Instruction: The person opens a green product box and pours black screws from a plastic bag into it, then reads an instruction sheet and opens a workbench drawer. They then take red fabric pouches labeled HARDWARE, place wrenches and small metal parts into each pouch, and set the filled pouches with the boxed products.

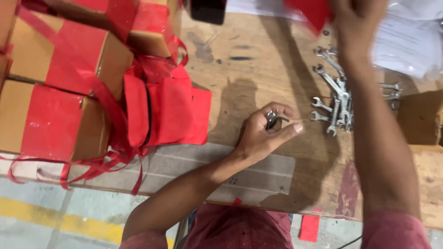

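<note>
On the worn wooden workbench [258,78] in front of you, the biggest things sit to your left: four cardboard boxes [55,92] wrapped in red tape, stacked and leaning together, with one red fabric pouch [168,108] lying against them and loose red ribbon [92,161] trailing off the near edge. To your upper right lies a blurred heap of white plastic bags [410,41]; I can't count them. Your right hand [357,20] reaches up toward a piece of red fabric [314,11] at the far edge, but it is too blurred to tell whether its fingers are closed or spread. Your left hand [267,131] rests on the bench with its fingers curled tight around a small bundle of spanners [272,120]; two or three heads show, no more can be told. Just right of it, beside your right forearm, lies a loose pile of open-ended spanners [339,99], roughly eight to ten, overlapping. Judging by this, a few spanners are gathered in hand, while most are not yet picked up.
</note>
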